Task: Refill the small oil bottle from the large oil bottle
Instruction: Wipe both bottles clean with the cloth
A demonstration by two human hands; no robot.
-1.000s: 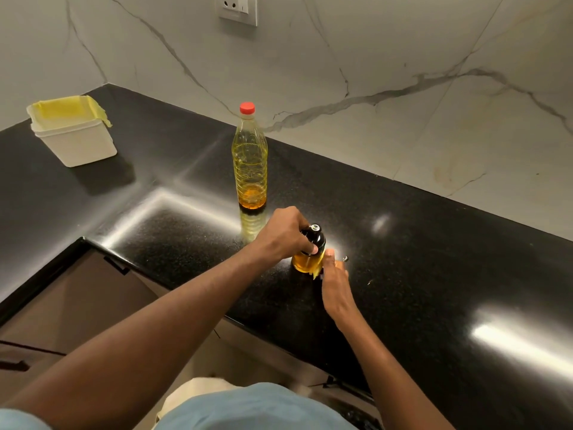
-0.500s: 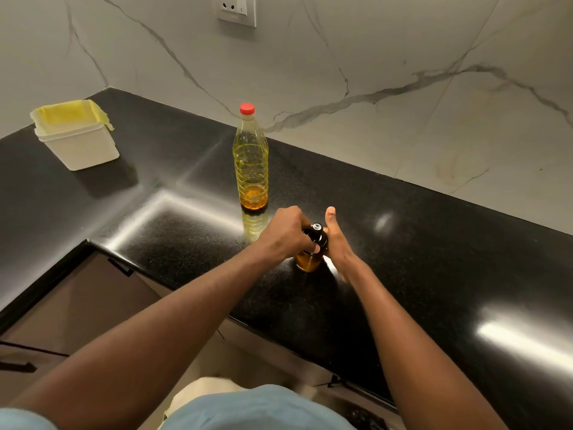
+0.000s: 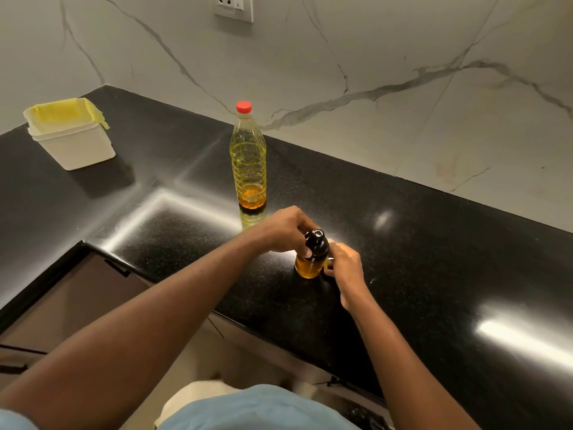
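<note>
The small oil bottle (image 3: pixel 310 266), amber glass with a black top (image 3: pixel 316 243), stands upright on the black counter (image 3: pixel 434 243). My left hand (image 3: pixel 280 229) curls around the black top from the left. My right hand (image 3: pixel 345 265) grips the bottle's lower body from the right. Behind them the large oil bottle (image 3: pixel 248 162) stands upright with its red cap (image 3: pixel 244 107) on, partly filled with yellow oil.
A white tub (image 3: pixel 74 144) lined with a yellow bag sits at the far left of the counter. A marble wall with a socket plate (image 3: pixel 232 7) runs behind. The counter's front edge and cabinet fronts (image 3: pixel 77 305) lie below my arms.
My right hand has moved from flat beside the bottle's top down to a grip on its lower body. My left hand stays on the black top.
</note>
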